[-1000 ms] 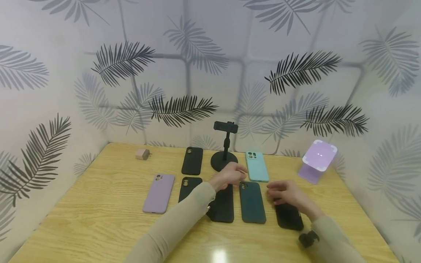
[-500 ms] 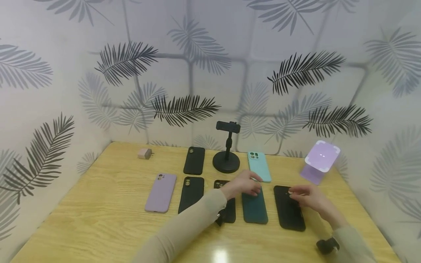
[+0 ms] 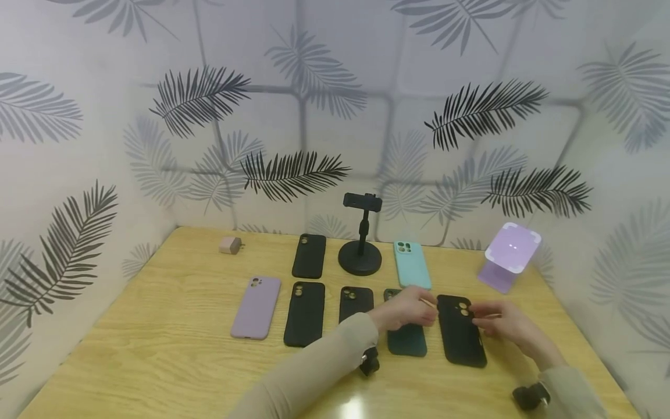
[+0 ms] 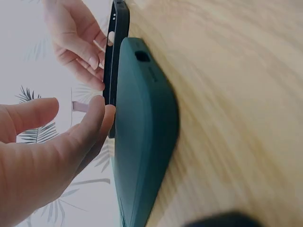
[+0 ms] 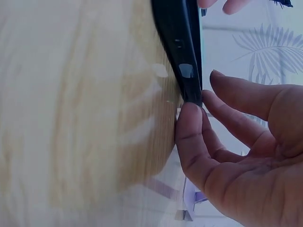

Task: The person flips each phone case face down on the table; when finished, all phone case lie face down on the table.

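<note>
A black phone case (image 3: 462, 334) with camera cutouts lies at the right end of the front row. My right hand (image 3: 510, 329) touches its right edge with the fingertips. In the right wrist view, the thumb (image 5: 246, 92) stands away from the case. My left hand (image 3: 408, 307) hovers over the dark green phone case (image 3: 407, 340), hiding part of it. Its fingertips reach the black case's left edge; in the left wrist view its fingers (image 4: 92, 125) are nearly straight, with the thumb apart. Neither hand grips anything.
Leftward in the row lie black cases (image 3: 305, 314) and a lilac case (image 3: 256, 308). Behind stand a light blue case (image 3: 412, 265), another black case (image 3: 309, 256), a round-based phone stand (image 3: 360, 258), a charger plug (image 3: 229, 245) and a purple stand (image 3: 513, 249).
My left hand has moved right from near the phone stand, across the green case, to the black case's left edge. My right hand has shifted right, uncovering the black case's top.
</note>
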The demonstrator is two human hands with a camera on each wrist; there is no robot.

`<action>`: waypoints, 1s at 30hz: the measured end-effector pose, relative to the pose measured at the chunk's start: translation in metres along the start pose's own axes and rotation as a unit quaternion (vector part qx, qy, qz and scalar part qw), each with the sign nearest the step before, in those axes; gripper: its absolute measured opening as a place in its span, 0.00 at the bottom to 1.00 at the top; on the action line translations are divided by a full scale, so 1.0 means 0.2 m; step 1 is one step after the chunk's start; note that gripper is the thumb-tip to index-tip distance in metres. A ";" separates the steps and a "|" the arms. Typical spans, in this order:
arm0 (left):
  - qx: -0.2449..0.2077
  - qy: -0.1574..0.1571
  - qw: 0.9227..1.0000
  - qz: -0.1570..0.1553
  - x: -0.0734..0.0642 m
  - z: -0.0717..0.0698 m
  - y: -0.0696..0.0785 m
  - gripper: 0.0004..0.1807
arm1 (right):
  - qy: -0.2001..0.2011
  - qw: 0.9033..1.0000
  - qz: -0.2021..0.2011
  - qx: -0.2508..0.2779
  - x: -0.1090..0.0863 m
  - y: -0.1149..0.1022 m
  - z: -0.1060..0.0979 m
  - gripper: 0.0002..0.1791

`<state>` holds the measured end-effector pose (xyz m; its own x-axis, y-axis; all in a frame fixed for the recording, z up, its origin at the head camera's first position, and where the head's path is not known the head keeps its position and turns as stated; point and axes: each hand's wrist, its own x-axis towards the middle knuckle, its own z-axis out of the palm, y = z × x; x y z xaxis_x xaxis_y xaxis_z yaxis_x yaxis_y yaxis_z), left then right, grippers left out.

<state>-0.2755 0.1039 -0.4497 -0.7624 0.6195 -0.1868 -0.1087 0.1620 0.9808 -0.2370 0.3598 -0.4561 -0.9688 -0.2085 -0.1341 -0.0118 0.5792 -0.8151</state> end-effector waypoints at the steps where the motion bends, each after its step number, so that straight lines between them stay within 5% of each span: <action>1: -0.001 -0.001 1.000 -0.001 0.00 0.01 0.00 0.23 | -0.002 1.000 0.001 0.002 0.00 0.00 0.00 0.25; 11: -0.003 0.004 0.999 -0.031 0.01 0.07 0.02 0.22 | -0.008 1.000 0.012 0.011 0.01 0.00 0.00 0.25; 17: -0.047 0.023 0.998 -0.044 0.03 0.08 0.02 0.23 | -0.010 0.999 0.016 0.029 0.01 0.00 0.00 0.26; 30: -0.086 0.044 0.994 -0.044 0.05 0.06 0.01 0.30 | -0.072 0.991 0.007 0.113 0.03 -0.05 0.04 0.32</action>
<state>-0.2755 0.1208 -0.4502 -0.7966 0.5385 -0.2748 -0.2794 0.0752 0.9572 -0.2409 0.3471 -0.4539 -0.9227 -0.3221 -0.2120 0.0723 0.3953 -0.9157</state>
